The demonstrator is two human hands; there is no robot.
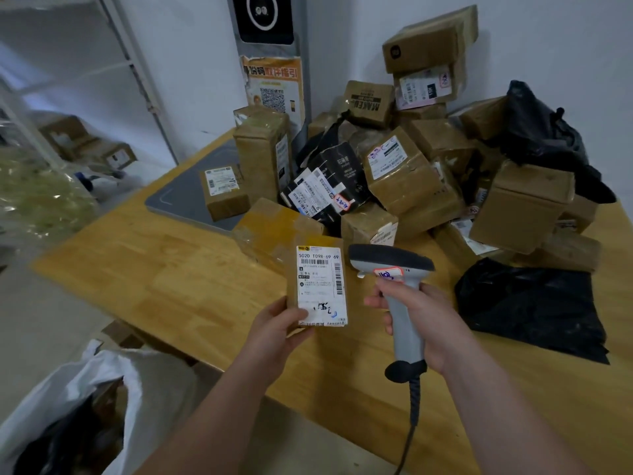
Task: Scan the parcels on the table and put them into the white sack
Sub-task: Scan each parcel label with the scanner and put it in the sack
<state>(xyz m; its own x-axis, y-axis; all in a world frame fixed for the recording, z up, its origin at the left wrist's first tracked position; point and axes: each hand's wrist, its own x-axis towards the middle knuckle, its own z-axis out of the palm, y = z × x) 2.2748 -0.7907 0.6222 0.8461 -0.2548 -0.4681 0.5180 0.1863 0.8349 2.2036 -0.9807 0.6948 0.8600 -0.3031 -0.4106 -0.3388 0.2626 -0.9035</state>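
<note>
Parcel (320, 286), label up, is gripped by the left hand (274, 323) over the table (171, 279) edge while the right hand (421, 320) clasps the scanner (394, 279) at its 3 o'clock; scanning seems underway, and next it must drop into the white sack (85, 389) at 7 o'clock.

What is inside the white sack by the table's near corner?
Through the open mouth of the white sack, something black and a brown cardboard edge show, both blurred. Whatever lies deeper is covered by the sack's wall and by shadow.
</note>
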